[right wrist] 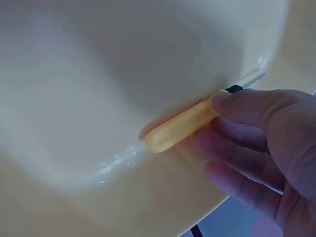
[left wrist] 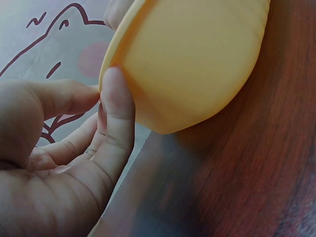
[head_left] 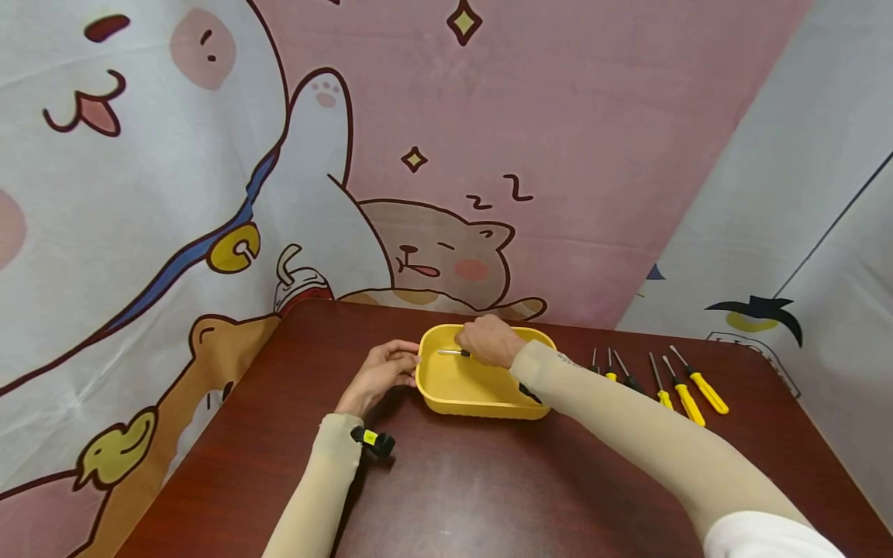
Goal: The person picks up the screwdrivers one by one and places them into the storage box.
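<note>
A shallow yellow plastic tray (head_left: pixel 474 406) with rounded corners rests on the table. At its left end my left hand (head_left: pixel 377 376) pinches the rim between thumb and finger; the left wrist view shows this grip on the tray wall (left wrist: pixel 192 59) closely. My right hand (head_left: pixel 491 341) reaches over the far side into the tray. Between its thumb and fingers it holds a screwdriver (right wrist: pixel 180 126) by the yellow handle, near the black collar. The screwdriver lies low along the tray's inner edge, its metal shaft (head_left: pixel 449 353) pointing left in the head view.
To the right of the tray lie several more screwdrivers with yellow or black handles, such as this yellow one (head_left: pixel 710 393), shafts pointing away. My right forearm partly covers some. A cartoon-printed cloth (head_left: pixel 572 155) hangs behind the dark red-brown table (head_left: pixel 446 496).
</note>
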`<state>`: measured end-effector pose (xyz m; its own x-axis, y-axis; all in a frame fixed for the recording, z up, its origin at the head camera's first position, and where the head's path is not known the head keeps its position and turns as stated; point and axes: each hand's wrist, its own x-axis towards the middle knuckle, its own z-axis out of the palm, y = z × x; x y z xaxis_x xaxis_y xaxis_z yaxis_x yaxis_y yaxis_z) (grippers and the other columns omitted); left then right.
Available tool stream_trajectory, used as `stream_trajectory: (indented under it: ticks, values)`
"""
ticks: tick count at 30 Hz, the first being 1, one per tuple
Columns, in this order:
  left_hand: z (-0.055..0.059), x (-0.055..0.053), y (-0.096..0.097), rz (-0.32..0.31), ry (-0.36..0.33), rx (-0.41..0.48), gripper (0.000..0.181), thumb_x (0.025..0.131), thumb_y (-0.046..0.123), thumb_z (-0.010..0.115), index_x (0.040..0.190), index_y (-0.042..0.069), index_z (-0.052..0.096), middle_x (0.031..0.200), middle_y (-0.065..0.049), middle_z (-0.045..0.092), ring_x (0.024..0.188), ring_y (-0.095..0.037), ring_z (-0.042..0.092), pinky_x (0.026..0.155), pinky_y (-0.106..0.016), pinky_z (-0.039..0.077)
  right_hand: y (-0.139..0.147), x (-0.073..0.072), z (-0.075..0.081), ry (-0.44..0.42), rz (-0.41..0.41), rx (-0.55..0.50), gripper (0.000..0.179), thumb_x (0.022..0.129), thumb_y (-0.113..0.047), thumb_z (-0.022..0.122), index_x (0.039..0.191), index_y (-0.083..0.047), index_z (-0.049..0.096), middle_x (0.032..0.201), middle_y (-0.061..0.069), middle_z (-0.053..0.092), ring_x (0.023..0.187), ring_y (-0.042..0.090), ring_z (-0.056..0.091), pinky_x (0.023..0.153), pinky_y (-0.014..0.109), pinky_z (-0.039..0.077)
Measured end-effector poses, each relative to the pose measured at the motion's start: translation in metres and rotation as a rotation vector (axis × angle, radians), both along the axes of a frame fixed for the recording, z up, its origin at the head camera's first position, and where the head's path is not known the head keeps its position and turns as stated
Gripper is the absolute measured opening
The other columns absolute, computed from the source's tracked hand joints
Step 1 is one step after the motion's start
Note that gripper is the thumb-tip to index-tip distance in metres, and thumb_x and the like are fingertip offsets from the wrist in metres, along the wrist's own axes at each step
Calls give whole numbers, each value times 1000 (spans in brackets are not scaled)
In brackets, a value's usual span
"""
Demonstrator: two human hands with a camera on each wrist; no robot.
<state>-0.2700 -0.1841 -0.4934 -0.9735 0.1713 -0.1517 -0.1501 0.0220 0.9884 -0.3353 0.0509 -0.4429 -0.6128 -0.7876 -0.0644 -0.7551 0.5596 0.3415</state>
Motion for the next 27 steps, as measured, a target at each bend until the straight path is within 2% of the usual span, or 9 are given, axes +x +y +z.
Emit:
stream_trajectory:
  ticks: [9, 15, 21, 23, 27]
  values:
    - [2, 1, 0, 3, -3, 0, 34, 100, 2, 61, 132, -5, 58, 119, -28, 67, 74, -18, 67, 69, -29, 61, 3, -1, 5, -67, -33, 18, 5, 96, -11, 68, 95, -16, 69, 73, 0, 62, 57, 14, 47, 50, 28, 44]
    - [2, 1, 0, 11, -12, -4, 34, 99, 2, 62, 133, -5, 58, 120, -29, 67, 73, -18, 67, 69, -29, 62, 6, -1, 11, -155, -48, -44, 6, 91, -15, 74, 90, -15, 68, 73, 1, 60, 59, 14, 46, 52, 30, 39]
    - [3, 1, 1, 13, -8, -4, 31, 99, 2, 62, 130, -3, 61, 118, -28, 67, 73, -19, 67, 69, -29, 62, 9, 3, 24, -277, -142, -155, 24, 90, -24, 76, 112, -17, 73, 91, 0, 71, 72, 15, 56, 64, 32, 50]
    - [2, 2, 1, 13, -7, -3, 31, 99, 3, 62, 130, -2, 61, 119, -29, 67, 74, -19, 67, 69, -29, 62, 11, 5, 29, -299, -162, -196, 28, 90, -27, 76, 117, -18, 73, 97, 0, 73, 77, 15, 61, 69, 34, 55]
    - [3, 1, 1, 10, -6, -3, 32, 99, 3, 62, 131, -2, 60, 121, -29, 66, 74, -19, 67, 69, -28, 61, 19, 7, 38, -314, -176, -292, 32, 92, -32, 74, 121, -19, 72, 104, -1, 75, 87, 16, 67, 77, 38, 58]
